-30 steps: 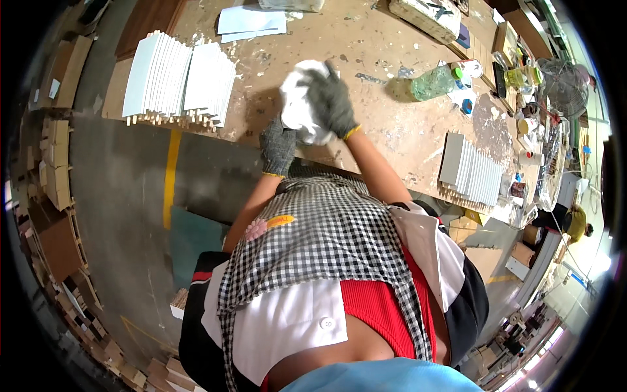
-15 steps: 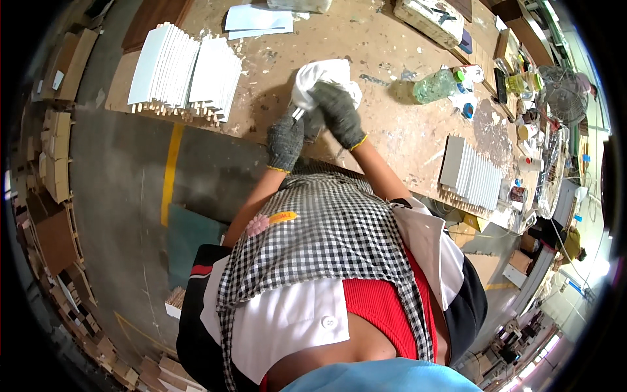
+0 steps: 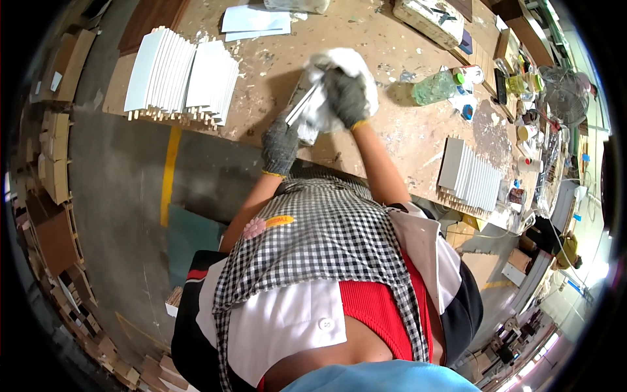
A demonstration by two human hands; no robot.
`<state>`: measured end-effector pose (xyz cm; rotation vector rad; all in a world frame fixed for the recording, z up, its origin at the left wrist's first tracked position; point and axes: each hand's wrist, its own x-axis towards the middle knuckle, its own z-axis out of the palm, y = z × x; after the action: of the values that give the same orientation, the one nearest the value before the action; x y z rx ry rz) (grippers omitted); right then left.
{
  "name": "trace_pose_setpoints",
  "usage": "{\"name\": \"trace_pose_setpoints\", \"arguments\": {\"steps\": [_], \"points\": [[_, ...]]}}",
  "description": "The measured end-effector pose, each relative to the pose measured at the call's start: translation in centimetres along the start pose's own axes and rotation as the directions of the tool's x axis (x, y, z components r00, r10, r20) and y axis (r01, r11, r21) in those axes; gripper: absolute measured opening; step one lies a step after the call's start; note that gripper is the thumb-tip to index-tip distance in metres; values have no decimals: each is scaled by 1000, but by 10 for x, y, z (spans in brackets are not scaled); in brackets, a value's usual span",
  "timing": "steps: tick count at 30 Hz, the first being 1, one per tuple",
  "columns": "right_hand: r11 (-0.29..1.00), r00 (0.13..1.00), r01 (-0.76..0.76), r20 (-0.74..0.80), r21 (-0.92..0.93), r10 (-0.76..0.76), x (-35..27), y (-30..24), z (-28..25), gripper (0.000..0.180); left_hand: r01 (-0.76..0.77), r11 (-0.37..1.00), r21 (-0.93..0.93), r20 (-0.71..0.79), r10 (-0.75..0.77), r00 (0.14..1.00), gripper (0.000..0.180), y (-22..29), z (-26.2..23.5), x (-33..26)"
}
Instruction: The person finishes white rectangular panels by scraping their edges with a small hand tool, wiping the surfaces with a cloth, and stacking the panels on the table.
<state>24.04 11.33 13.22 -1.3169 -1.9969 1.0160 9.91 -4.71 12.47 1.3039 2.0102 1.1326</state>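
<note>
My left hand [image 3: 281, 145], in a dark grey knitted glove with a yellow cuff edge, is closed around the near end of a slim white board [image 3: 301, 110]. The board is tilted up over the workbench, and its narrow edge shows. My right hand [image 3: 347, 99], gloved the same way and slightly blurred, grips a bunched white cloth [image 3: 360, 64]. That cloth lies against the far part of the board and partly hides it. The right fingertips are buried in its folds.
Rows of white boards [image 3: 160, 72] with wooden pegs stand on the paint-spotted workbench [image 3: 261, 72] at the left. Similar boards [image 3: 469, 175] stand at the right. A green bottle [image 3: 434, 89], cups and a fan [image 3: 565, 97] are further right. White sheets [image 3: 256, 23] lie at the back.
The right hand and cloth have shifted a little to the right and spread out. More of the white board now shows, tilted between my hands. The left hand has dropped slightly nearer.
</note>
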Motion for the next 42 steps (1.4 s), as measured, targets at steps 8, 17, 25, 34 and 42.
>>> {"name": "trace_pose_setpoints", "arguments": {"steps": [8,17,25,34,42], "points": [[976,923,181,-321,-119,-210,39,155,-67,25,-447,855,264,143,423,895,51,-24,-9,8],[939,991,94,63,331,-121,-47,-44,-29,34,-223,974,50,98,217,971,78,-55,6,-13],[792,904,406,72,-457,-422,0,8,4,34,98,957,-274,154,-57,986,92,-18,-4,-8],[616,867,483,242,-623,-436,-29,2,20,37,152,954,-258,179,-108,978,102,-32,0,-14],[973,973,-128,-166,193,161,35,75,-95,45,24,971,-240,105,2,994,91,-33,-12,-8]]}}
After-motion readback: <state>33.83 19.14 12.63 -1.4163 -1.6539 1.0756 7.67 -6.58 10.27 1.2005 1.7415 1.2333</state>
